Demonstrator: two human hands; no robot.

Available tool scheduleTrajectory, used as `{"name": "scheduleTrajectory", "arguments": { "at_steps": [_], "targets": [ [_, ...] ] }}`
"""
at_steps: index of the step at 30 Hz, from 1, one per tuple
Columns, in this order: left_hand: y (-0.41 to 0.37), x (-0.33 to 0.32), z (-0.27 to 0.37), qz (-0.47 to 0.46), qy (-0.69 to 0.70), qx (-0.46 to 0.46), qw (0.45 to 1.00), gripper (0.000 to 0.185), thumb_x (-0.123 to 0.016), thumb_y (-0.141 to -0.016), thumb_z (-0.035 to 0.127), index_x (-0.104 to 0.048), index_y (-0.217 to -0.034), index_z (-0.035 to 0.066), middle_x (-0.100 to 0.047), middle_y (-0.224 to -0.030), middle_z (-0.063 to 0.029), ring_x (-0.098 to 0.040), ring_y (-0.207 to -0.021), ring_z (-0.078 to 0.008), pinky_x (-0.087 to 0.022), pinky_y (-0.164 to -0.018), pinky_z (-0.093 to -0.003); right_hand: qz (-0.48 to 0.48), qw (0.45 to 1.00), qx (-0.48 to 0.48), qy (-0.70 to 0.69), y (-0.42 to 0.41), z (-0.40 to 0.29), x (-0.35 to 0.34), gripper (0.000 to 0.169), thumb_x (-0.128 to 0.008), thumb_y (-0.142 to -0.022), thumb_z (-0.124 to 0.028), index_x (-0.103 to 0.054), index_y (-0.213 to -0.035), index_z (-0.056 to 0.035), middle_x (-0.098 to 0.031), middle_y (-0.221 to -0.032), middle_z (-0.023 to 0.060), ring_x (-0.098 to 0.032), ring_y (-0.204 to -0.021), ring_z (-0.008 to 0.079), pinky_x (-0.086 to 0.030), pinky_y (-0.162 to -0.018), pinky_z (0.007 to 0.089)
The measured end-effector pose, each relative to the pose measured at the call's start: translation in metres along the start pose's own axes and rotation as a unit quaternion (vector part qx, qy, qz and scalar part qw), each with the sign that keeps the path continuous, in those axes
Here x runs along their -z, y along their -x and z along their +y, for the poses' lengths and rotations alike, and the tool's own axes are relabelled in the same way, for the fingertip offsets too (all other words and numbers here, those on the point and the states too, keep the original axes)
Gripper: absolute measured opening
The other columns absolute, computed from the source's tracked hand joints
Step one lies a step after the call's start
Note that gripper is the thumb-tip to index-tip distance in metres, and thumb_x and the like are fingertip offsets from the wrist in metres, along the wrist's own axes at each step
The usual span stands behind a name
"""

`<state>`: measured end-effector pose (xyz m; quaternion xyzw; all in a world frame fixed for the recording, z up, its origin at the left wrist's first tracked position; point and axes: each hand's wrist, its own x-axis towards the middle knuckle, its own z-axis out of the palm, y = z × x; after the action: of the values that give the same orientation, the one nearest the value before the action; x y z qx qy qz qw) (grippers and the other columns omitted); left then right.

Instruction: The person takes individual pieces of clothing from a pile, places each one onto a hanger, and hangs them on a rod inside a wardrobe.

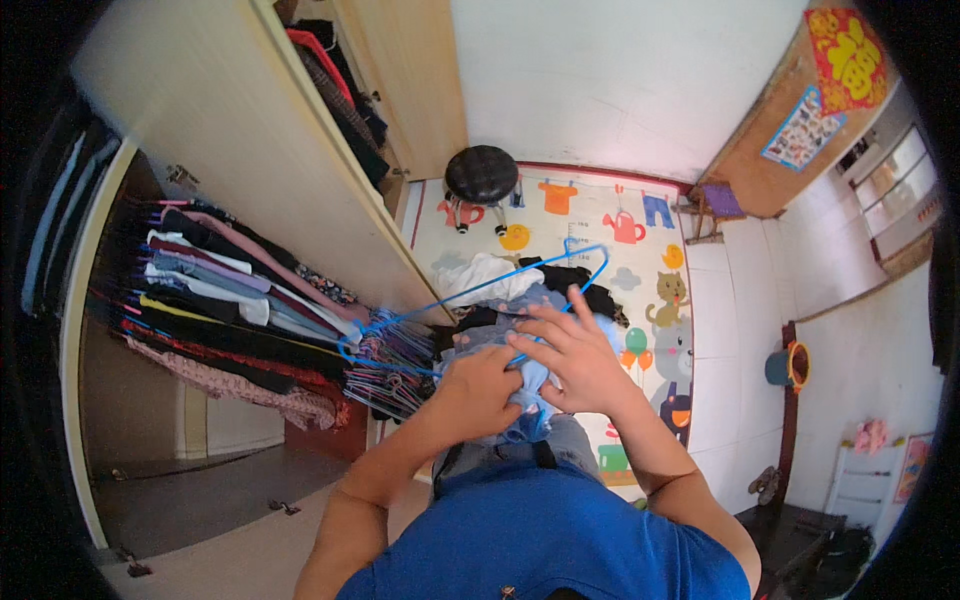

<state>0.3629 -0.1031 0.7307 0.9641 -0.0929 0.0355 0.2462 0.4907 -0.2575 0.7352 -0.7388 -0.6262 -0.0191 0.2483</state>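
My left hand point(480, 391) is closed on a light blue garment point(535, 379) just in front of my waist, at the lower bar of a blue clothes hanger point(480, 283). The hanger reaches left and right beyond both hands, its hook at the top. My right hand point(577, 360) lies over the hanger's right part with its fingers spread; whether its thumb pinches the garment is unclear. Beneath and beyond the hands is a heap of clothes, with a white garment point(491, 277), a black one point(577, 285) and a grey-blue dotted one point(487, 335).
Hung clothes point(240, 300) fill an open wardrobe at left, beside a bundle of hangers point(394, 367). A black round stool point(481, 176) stands on the patterned mat point(637, 285). Farther right are a small folding stool point(712, 212) and a bucket point(786, 367).
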Motion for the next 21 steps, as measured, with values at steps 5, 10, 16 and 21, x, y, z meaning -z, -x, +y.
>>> {"name": "scheduleTrajectory", "arguments": {
  "at_steps": [5, 10, 16, 21],
  "targets": [
    [-0.027, 0.011, 0.016, -0.018, -0.096, -0.073, 0.993, 0.019, -0.068, -0.059, 0.017, -0.062, -0.075, 0.008, -0.053, -0.095, -0.0071, -0.05, -0.104, -0.0266, -0.035, -0.095, -0.054, -0.108, 0.974, -0.104, -0.17, 0.038, 0.009, -0.031, 0.047, -0.066, -0.062, -0.014, -0.06, -0.108, -0.0089, -0.063, -0.102, 0.0121, -0.062, -0.085, 0.0322, -0.049, -0.073, 0.0402],
    [-0.044, -0.004, -0.004, 0.052, -0.073, -0.106, 0.99, 0.02, -0.068, -0.061, 0.011, -0.065, -0.081, 0.013, -0.054, -0.108, -0.0056, -0.05, -0.11, -0.0285, -0.027, -0.096, -0.0664, 0.01, 0.926, -0.26, -0.275, 0.062, 0.018, -0.093, 0.028, -0.069, -0.07, -0.016, -0.065, -0.095, -0.0043, -0.065, -0.081, 0.0179, -0.062, -0.076, 0.0345, -0.049, -0.069, 0.0406],
    [-0.06, 0.017, -0.014, 0.39, 0.268, -0.004, 0.881, 0.031, -0.063, -0.077, 0.009, -0.054, -0.105, 0.001, -0.051, -0.115, -0.0127, -0.052, -0.106, -0.0238, -0.041, -0.094, -0.0363, 0.299, 0.725, -0.395, -0.48, 0.018, 0.06, -0.016, 0.015, -0.059, -0.083, -0.007, -0.065, -0.096, -0.001, -0.066, -0.084, 0.0039, -0.059, -0.075, 0.0125, -0.048, -0.069, 0.0299],
    [-0.088, 0.013, 0.031, 0.338, 0.341, -0.048, 0.876, 0.034, -0.068, -0.077, 0.011, -0.052, -0.104, -0.002, -0.05, -0.109, -0.0179, -0.056, -0.096, -0.0267, -0.047, -0.083, -0.0342, 0.398, 0.687, -0.228, -0.564, -0.043, 0.032, 0.097, 0.023, -0.059, -0.084, -0.009, -0.059, -0.106, -0.0021, -0.063, -0.095, 0.0041, -0.059, -0.082, 0.0126, -0.048, -0.07, 0.0275]
  ]
}}
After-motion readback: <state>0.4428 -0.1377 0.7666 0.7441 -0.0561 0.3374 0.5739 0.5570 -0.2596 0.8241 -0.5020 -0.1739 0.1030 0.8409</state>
